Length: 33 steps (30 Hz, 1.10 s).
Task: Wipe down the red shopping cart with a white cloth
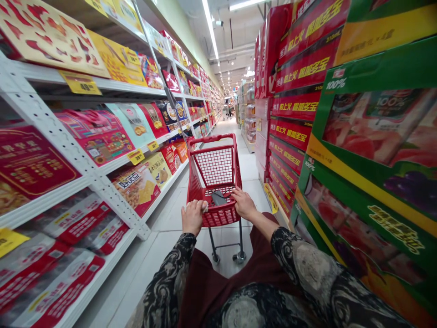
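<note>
A red plastic shopping cart (221,216) on dark metal legs with casters stands in front of me. My left hand (193,217) is closed on the near left corner of its rim, with something small and whitish by the fingers that I cannot make out. On the near right side of the rim, my right hand (244,203) rests with its fingers curled over the edge. A dark grey flat item (218,197) lies inside the basket, between the two hands; its kind is not clear.
White shelving (118,202) with boxed snacks and yellow price tags (135,156) runs along the left. Stacked red drink cartons (290,127) and green juice boxes (372,136) line the right closely. The tiled aisle floor (170,243) stretches ahead between them.
</note>
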{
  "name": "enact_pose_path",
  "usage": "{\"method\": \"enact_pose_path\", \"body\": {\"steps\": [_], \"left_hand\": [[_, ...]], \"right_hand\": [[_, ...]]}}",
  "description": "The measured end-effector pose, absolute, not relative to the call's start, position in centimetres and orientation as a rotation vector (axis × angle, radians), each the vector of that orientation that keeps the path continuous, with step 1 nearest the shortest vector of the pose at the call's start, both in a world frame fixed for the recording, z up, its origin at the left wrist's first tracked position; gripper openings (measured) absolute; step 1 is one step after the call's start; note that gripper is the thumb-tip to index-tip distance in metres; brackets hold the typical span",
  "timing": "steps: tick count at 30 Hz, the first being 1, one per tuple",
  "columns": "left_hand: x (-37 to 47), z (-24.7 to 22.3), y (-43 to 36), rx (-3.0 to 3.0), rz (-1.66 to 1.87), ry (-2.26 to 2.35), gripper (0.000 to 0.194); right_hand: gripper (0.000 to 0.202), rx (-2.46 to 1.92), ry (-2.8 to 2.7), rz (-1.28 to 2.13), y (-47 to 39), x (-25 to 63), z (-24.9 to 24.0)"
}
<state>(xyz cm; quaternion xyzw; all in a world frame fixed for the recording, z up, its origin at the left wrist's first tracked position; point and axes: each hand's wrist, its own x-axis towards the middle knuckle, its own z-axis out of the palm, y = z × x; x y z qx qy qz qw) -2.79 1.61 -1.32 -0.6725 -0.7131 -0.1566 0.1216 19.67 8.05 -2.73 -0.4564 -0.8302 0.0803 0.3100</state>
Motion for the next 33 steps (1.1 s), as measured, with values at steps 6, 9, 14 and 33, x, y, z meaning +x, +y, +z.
{"method": "enact_pose_path", "body": {"steps": [6,9,14,33], "left_hand": [[-1.0,-2.4,2.2,-2.042,-0.572,-1.940,0.031],[-0.9,-2.8,2.2,-2.101,-0.565,-1.880,0.032],[-2.9,-3.0,1.5,-2.083,-0.516,-1.875,0.034],[0.9,-5.2,3.9,-2.182,-0.807,-1.710,0.031]], "right_hand": [[0.046,-1.251,-2.205,0.215,7.7,19.4,-2.3],[0.047,-1.281,-2.218,0.225,7.6,19.6,-2.0],[0.047,-1.294,-2.239,0.244,7.5,20.0,-1.8],[0.051,-1.353,-2.259,0.263,7.1,18.8,-1.5]]}}
